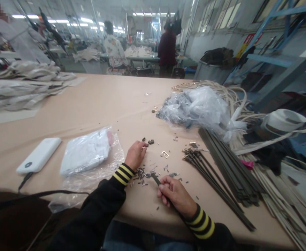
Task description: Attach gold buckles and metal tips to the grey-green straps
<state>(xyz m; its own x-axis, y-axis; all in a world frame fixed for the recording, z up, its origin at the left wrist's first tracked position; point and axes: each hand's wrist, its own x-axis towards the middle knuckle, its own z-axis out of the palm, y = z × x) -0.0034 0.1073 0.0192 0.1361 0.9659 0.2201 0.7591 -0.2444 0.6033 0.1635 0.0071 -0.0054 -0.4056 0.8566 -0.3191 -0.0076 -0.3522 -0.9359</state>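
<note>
My right hand (pixel 176 195) is closed round a dark olive strap (pixel 155 179), whose end points away from me over the table. Out ahead, my left hand (pixel 136 156) has its fingertips pinched together beside a few small dark loops (pixel 151 142); whether something sits between the fingertips is too small to make out. Between the hands lie many small dark metal pieces (pixel 142 176), scattered loosely. A gold rectangular buckle (pixel 165 154) rests flat a little beyond my right hand.
On the right are olive straps with metal ends (pixel 210 181), a stack of plain olive straps (pixel 228 167), beige straps (pixel 281 209) and a clear plastic bag (pixel 194 104). A plastic-wrapped white packet (pixel 86 151) and a white power bank (pixel 39 155) with a cable lie left. Other people stand beyond the table.
</note>
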